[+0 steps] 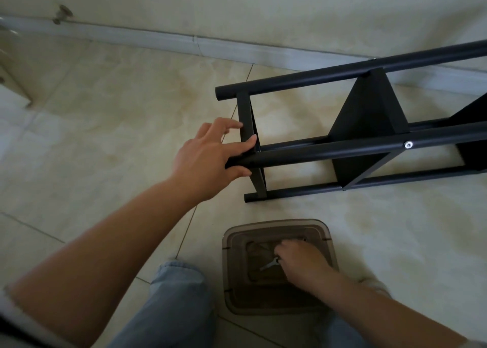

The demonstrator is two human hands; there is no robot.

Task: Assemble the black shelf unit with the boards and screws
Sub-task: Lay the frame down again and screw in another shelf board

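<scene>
Two hands are at work, and they are taken here from left to right. Left hand [210, 152] is on the near end of the black shelf unit [363, 126], which lies on its side on the tiled floor [118, 105] close to the wall. Its fingers curl over the end of the upper near tube [316, 151], with the fingertips reaching the end board [247, 126]; the thumb sits under the tube. Judged as a steadying hold, not a lift.

Further right, one fitted screw [408, 144] shows bright on that tube where the middle board [369, 116] meets it. No screw head can be made out at the end board joint.

Right hand [300, 263] is down inside the brown plastic bin [279, 266] between the knees, fingers curled at the head of a small flat spanner [270, 264]. Whether it has the tool firmly pinched or only touches it cannot be told; loose screws in the bin are not visible.

Recommendation: keep the left hand pressing tube and end board together so the holes stay aligned, bring the fastener up before releasing, and start it by finger before applying the spanner.
</scene>
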